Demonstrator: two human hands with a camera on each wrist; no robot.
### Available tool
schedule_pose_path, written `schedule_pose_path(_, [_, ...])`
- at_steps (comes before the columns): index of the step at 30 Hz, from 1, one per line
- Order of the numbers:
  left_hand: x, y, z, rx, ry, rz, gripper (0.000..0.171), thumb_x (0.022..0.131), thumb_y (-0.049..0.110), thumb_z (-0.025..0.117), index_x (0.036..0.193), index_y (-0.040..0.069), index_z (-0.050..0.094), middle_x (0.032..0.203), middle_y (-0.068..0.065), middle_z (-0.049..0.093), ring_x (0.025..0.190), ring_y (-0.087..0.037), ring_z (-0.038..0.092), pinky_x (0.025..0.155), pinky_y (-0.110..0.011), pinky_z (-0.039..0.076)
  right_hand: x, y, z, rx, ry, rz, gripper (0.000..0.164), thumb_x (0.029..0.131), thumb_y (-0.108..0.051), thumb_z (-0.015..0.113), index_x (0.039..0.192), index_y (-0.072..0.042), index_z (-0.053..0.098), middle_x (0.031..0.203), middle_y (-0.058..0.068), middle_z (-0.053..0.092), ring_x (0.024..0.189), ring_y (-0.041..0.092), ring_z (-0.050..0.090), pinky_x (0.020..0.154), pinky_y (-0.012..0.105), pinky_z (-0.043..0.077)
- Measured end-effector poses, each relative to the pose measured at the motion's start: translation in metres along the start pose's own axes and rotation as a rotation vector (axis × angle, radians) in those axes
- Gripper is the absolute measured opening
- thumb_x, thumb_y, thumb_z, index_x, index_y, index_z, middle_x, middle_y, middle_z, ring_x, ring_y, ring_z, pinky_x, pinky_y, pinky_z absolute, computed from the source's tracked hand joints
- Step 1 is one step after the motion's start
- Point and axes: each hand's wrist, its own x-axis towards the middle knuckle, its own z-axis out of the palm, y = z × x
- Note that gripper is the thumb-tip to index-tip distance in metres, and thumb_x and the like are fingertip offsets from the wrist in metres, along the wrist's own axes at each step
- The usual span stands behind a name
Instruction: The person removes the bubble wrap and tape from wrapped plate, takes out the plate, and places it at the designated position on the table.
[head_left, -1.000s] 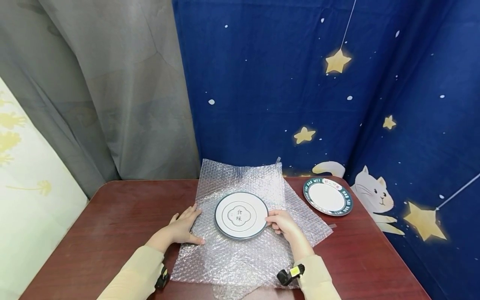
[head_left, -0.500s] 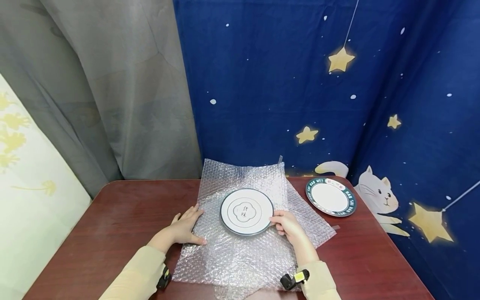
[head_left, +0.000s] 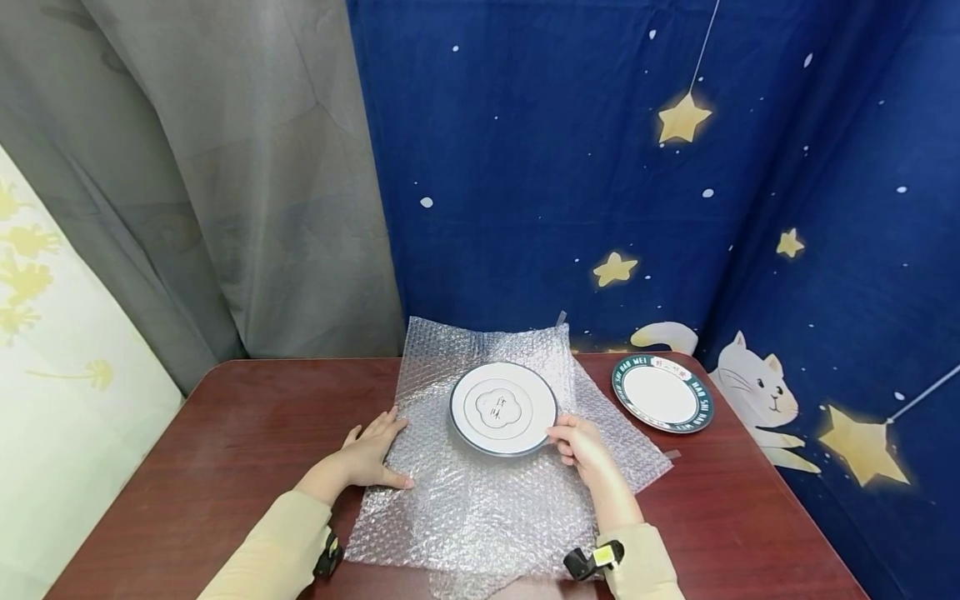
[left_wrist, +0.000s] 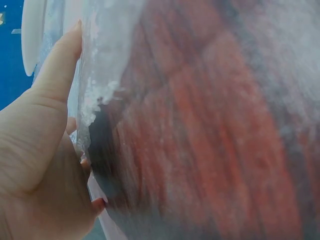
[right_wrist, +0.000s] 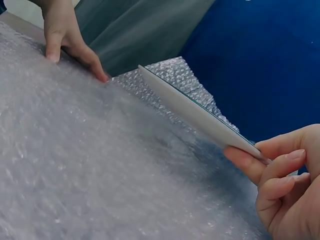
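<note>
A white plate [head_left: 504,409] with a dark rim and printed characters in its middle is held above the bubble wrap [head_left: 480,517]. My right hand [head_left: 585,446] pinches its near right edge between thumb and fingers. In the right wrist view the plate [right_wrist: 195,115] is seen edge-on, tilted and apart from the wrap below. My left hand [head_left: 369,454] rests spread on the left edge of the wrap, fingers straight; the left wrist view shows its thumb [left_wrist: 60,60] along the sheet.
A second plate [head_left: 663,394] with a lettered green rim lies at the table's back right. Bubble wrap overlaps in layers on the reddish-brown table [head_left: 247,458]. A grey curtain [head_left: 292,183] and a blue star-patterned curtain [head_left: 525,167] hang right behind the back edge.
My right hand has lifted the white plate off the bubble wrap and shifted it back and to the right, turning it slightly. The left hand stays in place on the wrap.
</note>
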Motion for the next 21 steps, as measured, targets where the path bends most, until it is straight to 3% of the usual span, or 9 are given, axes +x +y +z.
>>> schedule_pose_path(21, [0.000,-0.002,0.002,0.010,-0.019,-0.010,0.113,0.069,0.059,0.077,0.151,0.003,0.024,0.157,-0.021,0.008,0.143,-0.037,0.010,0.106,-0.065,0.007,-0.008,-0.018,-0.021,0.076,0.095,-0.048,0.011,0.086,0.004,0.058,0.078,-0.003,0.056,0.065,0.004,0.058,0.044,0.004,0.031,0.040,0.017,0.025])
